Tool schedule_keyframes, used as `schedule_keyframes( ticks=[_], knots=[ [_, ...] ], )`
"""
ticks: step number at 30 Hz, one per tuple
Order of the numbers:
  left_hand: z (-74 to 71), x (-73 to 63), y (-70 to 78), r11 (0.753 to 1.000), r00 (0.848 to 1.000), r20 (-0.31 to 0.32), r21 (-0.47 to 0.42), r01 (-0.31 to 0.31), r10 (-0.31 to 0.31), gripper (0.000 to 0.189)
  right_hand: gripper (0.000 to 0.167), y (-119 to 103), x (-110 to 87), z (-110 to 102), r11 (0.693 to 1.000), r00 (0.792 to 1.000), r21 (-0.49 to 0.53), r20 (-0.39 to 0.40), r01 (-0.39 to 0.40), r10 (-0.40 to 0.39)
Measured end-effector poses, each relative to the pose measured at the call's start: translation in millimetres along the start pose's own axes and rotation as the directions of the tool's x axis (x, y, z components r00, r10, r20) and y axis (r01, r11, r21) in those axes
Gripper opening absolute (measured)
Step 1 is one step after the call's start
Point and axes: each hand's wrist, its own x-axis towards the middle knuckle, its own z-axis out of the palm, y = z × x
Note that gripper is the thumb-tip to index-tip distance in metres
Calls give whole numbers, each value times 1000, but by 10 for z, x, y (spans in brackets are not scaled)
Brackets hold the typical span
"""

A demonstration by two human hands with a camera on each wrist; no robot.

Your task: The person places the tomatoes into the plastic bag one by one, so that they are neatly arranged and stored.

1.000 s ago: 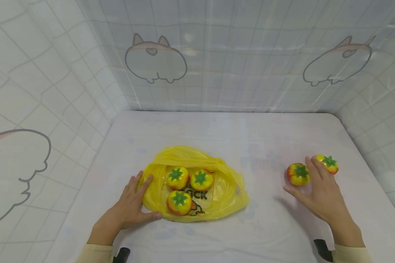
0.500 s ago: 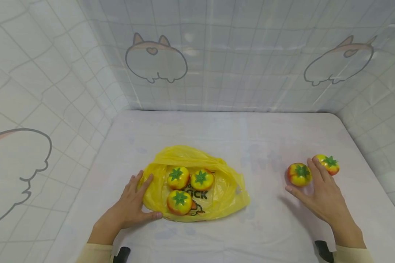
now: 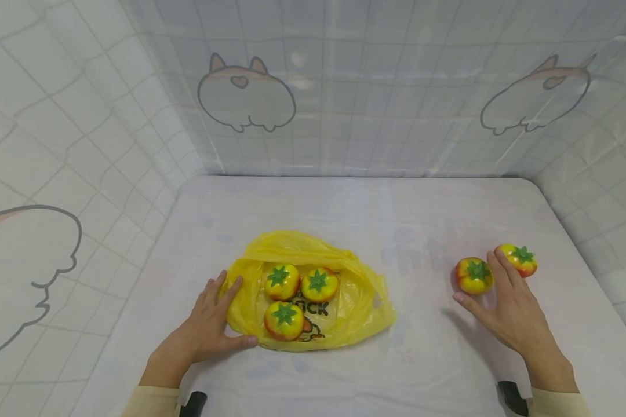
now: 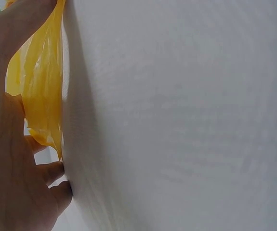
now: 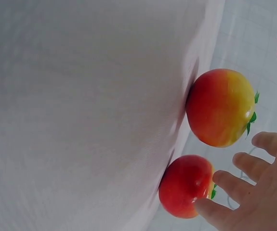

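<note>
A yellow plastic bag (image 3: 362, 307) lies flat on the table, its dark print partly covered. Three toy tomatoes, yellow and red with green star-shaped tops, sit on it: a front one (image 3: 283, 321), a back left one (image 3: 281, 282) and a back right one (image 3: 320, 285). With spread fingers and thumb, my left hand (image 3: 208, 324) rests along the bag's left edge. Over on the right, a near tomato (image 3: 473, 276) and a far tomato (image 3: 521, 260) stand on the table. My right hand (image 3: 516, 315) hovers beside them with fairly straight fingers, holding neither; its fingertips partly cover the far one.
The white cloth-covered table (image 3: 313, 202) has a rounded far right corner. A tile-patterned curtain (image 3: 375, 116) with cartoon animal prints rises behind it and at both sides. Dark straps or mounts (image 3: 193, 403) show by the sleeves.
My right hand has drawn back very slightly, so a little more of the far tomato shows. The left hand, the bag and the tomatoes on it stay as they were.
</note>
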Motion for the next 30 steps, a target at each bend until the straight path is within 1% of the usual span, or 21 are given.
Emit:
schedule_keyframes(
  ticks=[11, 19, 26, 30],
  knots=[
    [18, -6, -3, 1000, 1000, -11, -3, -6, 6, 127, 108, -6, -9, -23, 999, 999, -10, 37, -33, 34],
    [3, -8, 17, 1000, 1000, 0, -6, -2, 2, 127, 109, 11, 19, -3, 997, 989, -5, 127, -80, 80],
    [-19, 0, 24, 1000, 1000, 13, -6, 5, -5, 127, 107, 34, 36, 15, 996, 985, 17, 147, -92, 88],
    [-30, -7, 23, 1000, 1000, 10, -13, 5, -5, 126, 106, 60, 76, 37, 995, 983, 7, 157, -102, 100]
  ],
)
